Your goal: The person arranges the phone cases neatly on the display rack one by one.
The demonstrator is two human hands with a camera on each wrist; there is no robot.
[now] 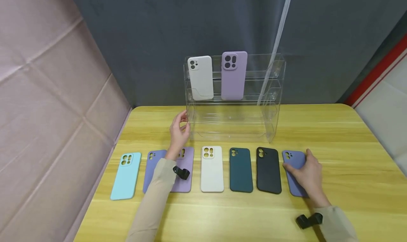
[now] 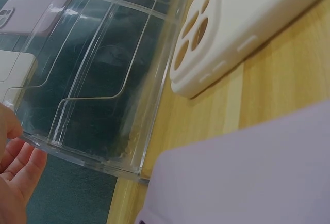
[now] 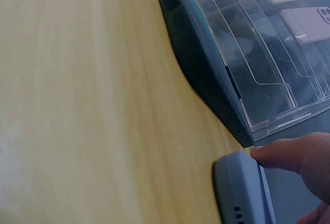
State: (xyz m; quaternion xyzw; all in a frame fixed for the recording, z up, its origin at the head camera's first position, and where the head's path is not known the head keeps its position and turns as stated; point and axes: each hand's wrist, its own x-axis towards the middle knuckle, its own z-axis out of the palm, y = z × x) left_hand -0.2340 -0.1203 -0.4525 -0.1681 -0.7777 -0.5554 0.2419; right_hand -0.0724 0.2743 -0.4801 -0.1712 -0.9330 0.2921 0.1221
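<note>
My left hand (image 1: 179,134) is at the left side of a clear acrylic display rack (image 1: 230,136); in the left wrist view its thumb and fingers (image 2: 26,172) pinch the rack's side edge. At the right end of a row of phone cases, my right hand (image 1: 310,178) holds a blue-purple phone case (image 1: 292,159) across its width, thumb on the left edge and fingers on the right. That case lies on the table, partly covered by the hand. On the rack's upper part, a white phone case (image 1: 201,79) and a light purple phone case (image 1: 234,81) lean side by side.
Across the wooden table (image 1: 248,217) lie a turquoise case (image 1: 126,178), a blue-purple case (image 1: 153,167), a lilac case (image 1: 187,171) partly under my left forearm, a cream case (image 1: 212,173), a dark teal case (image 1: 241,171) and a black case (image 1: 268,171). A grey curtain (image 1: 143,40) hangs behind.
</note>
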